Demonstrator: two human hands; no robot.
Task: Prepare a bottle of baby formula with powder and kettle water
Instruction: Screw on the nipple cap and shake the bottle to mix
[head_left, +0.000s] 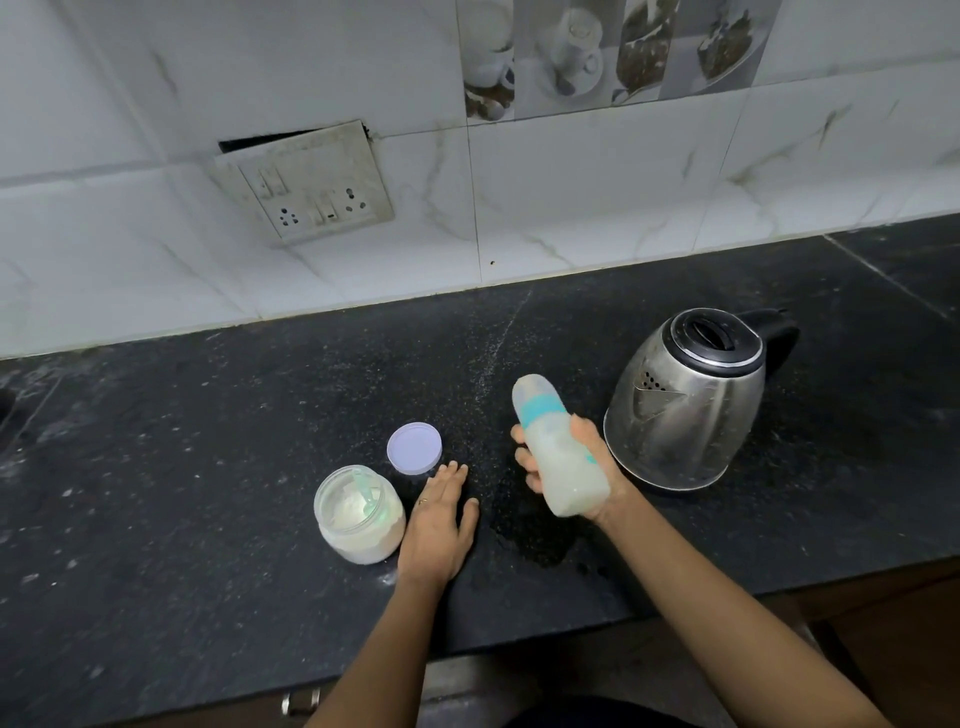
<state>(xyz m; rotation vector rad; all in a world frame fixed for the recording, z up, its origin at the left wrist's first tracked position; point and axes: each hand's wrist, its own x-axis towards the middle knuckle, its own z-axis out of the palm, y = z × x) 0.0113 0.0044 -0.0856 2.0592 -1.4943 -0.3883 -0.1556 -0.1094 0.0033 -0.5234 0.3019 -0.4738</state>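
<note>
we judge the mixing step to be in hand. the right hand (605, 473) is curled round the bottle (558, 452), held tilted above the bench (208, 467), teat end away from us, teal collar fitted. inside we note cloudy, whitish liquid. the left hand (441, 519) lies flat on the bench, fingers straight, holding nothing, just beside the open powder jar (358, 514), which is part full with a scoop (363, 486) in it. its lid (414, 448) lies just beyond the left hand. the kettle (685, 405), lid down, stands just right of the right hand. next, in our judgement: shake, check for lumps, recap the jar.
</note>
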